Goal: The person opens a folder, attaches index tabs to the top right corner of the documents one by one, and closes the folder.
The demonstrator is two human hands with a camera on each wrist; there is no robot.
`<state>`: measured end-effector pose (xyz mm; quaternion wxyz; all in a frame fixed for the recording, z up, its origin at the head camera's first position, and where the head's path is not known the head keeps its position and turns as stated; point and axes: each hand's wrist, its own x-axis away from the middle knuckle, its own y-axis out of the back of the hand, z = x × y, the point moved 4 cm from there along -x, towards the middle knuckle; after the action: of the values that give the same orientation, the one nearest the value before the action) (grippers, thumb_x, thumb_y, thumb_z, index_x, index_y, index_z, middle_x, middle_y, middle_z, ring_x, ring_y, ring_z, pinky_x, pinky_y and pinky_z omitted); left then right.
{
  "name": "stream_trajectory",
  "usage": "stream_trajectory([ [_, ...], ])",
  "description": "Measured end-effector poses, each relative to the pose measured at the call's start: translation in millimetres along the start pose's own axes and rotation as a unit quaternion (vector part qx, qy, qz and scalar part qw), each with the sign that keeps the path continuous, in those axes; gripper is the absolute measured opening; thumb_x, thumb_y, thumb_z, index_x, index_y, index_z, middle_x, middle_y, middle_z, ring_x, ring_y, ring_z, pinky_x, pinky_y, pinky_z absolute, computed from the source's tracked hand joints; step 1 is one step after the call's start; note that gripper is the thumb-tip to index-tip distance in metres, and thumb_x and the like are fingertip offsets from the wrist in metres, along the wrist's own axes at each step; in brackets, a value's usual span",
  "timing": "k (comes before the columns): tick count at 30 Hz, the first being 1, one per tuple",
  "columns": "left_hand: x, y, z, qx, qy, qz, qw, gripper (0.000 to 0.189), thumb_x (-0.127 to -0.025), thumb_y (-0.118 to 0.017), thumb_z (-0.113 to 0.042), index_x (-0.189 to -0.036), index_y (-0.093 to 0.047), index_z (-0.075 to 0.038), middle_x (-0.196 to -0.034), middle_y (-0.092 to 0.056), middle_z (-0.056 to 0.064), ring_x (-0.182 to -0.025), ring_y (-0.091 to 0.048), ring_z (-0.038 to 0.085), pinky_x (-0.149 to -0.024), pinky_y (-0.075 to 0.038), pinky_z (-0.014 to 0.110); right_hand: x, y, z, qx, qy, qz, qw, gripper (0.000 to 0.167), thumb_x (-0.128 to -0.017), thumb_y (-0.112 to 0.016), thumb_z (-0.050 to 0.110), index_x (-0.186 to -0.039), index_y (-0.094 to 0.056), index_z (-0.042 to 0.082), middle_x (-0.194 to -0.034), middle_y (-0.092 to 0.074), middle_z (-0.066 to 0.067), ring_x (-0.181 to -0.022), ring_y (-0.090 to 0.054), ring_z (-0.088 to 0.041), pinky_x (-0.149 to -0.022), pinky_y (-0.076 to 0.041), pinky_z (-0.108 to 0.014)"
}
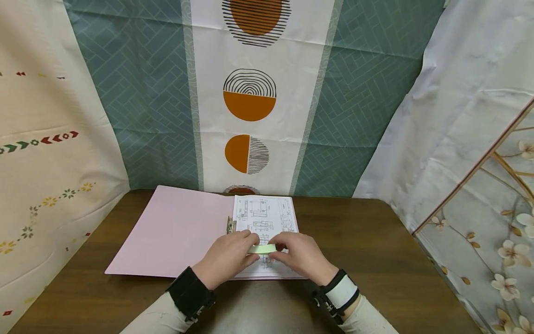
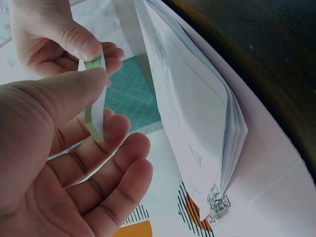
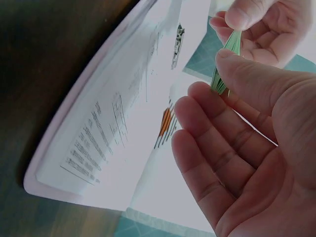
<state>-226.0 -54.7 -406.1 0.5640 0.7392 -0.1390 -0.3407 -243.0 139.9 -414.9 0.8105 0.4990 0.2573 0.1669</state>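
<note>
A narrow pale green pad of sticky notes (image 1: 263, 249) is held above printed sheets (image 1: 267, 213) with technical drawings. My left hand (image 1: 229, 257) pinches one end of it between thumb and fingers, and my right hand (image 1: 302, 254) pinches the other. Thin layers of paper show at the edge of the pad (image 3: 218, 83) in the right wrist view. In the left wrist view the pad (image 2: 95, 123) stands between the thumb and fingers of my left hand. The sheets lie in the right half of an open pink folder (image 1: 179, 227).
A metal clip (image 1: 231, 225) sits at the folder's spine, beside the sheets. Beneath the folder is a dark brown wooden table (image 1: 359, 241). Patterned cloth (image 1: 158, 93) hangs behind the table, with pale flowered cloth (image 1: 479, 185) along its right side.
</note>
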Motion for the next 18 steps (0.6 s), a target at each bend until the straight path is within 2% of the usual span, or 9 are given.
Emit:
stream_trajectory([
  [4, -0.6, -1.4, 1.8, 0.008, 0.013, -0.003, 0.9999, 0.027, -0.093, -0.093, -0.027, -0.108, -0.075, -0.013, -0.09, -0.064, -0.005, -0.074, -0.054, 0.01, -0.066, -0.049, 0.029, -0.2, 2.4, -2.0, -0.003, -0.012, -0.002, 0.9999, 0.019, -0.093, -0.092, 0.021, -0.11, -0.084, 0.02, -0.093, -0.071, 0.015, -0.081, -0.061, -0.003, -0.071, -0.052, -0.03],
  [10, -2.3, -1.1, 3.7, 0.014, 0.025, -0.007, 0.9995, 0.025, -0.093, -0.092, -0.026, -0.107, -0.076, -0.014, -0.089, -0.064, -0.006, -0.074, -0.054, 0.009, -0.065, -0.049, 0.028, -0.9, 5.8, -2.7, -0.012, -0.024, 0.0, 0.9997, 0.023, -0.093, -0.092, 0.023, -0.115, -0.084, 0.02, -0.097, -0.074, 0.012, -0.085, -0.066, -0.011, -0.073, -0.053, -0.03],
  [18, -3.4, 0.0, 5.5, 0.016, 0.034, -0.011, 0.9992, 0.025, -0.093, -0.093, -0.026, -0.106, -0.075, -0.014, -0.088, -0.065, -0.005, -0.074, -0.056, 0.009, -0.065, -0.049, 0.028, -2.8, 10.1, 0.3, -0.005, -0.026, -0.01, 0.9996, 0.026, -0.095, -0.091, 0.026, -0.12, -0.084, 0.021, -0.104, -0.078, 0.011, -0.088, -0.068, -0.007, -0.073, -0.054, -0.03],
])
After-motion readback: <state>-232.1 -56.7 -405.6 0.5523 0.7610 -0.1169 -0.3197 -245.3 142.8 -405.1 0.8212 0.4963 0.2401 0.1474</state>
